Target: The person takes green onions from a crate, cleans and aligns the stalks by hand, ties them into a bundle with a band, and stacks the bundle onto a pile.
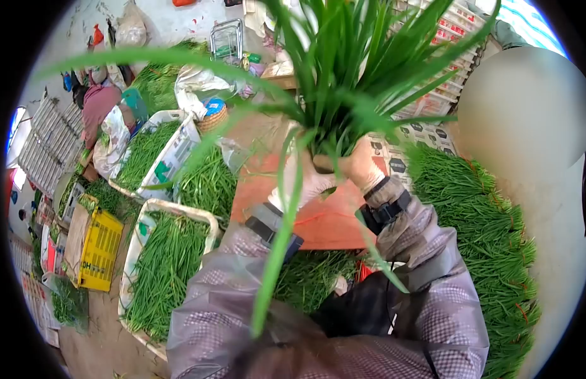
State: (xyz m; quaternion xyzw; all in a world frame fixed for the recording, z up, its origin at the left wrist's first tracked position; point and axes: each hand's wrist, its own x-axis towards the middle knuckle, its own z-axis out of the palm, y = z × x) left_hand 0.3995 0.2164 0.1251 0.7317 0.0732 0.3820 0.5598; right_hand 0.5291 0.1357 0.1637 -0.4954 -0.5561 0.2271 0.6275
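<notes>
Both of my hands are closed around a bunch of garlic chives (343, 82), held upright close to the camera. Its long flat leaves fan out at the top, and a few droop down in front of my arms. My left hand (302, 177), in a white glove, grips the lower end from the left. On the other side, my right hand (361, 165), also in a white glove, wraps the same lower end. Leaves partly hide the fingers of both hands. Below the hands is a red-orange board (324, 224) with a thin red strand across it.
Stacked tied chive bundles (476, 252) line the right side. At left stand white crates (155, 331) of loose chives and a yellow crate (103, 249). Loose greens (318, 278) lie below the board. A person in a reddish top (102, 107) is at the far left.
</notes>
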